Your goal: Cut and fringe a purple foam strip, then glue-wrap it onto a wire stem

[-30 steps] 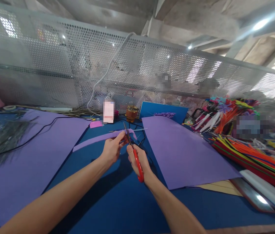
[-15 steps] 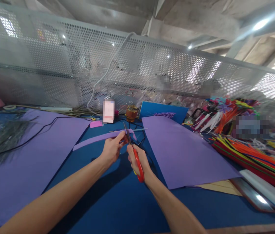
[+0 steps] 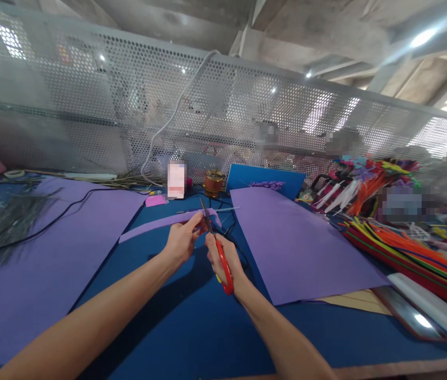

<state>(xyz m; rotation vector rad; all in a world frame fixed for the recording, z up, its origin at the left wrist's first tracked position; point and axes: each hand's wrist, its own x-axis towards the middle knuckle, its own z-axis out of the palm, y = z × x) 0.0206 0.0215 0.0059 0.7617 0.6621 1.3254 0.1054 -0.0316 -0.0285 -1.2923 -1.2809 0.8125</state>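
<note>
My left hand pinches a long purple strip near its right end, and the rest of the strip trails out to the left above the blue table. Red-handled scissors are gripped in my right hand, its fingers wrapped round the handles. The dark blades point up and away, lying across the strip right beside my left fingertips. A short end of the strip hangs down to the right of the blades. Whether the blades are parted is too small to tell.
Large purple sheets lie left and right. Grey fringe and a black cable cross the left one. Behind stand a phone, a cup of amber liquid and a perforated metal screen. Coloured pipe cleaners lie at right.
Almost nothing differs. Both hands, the strip and the scissors stay in nearly the same place; the whole view has shifted very slightly.
</note>
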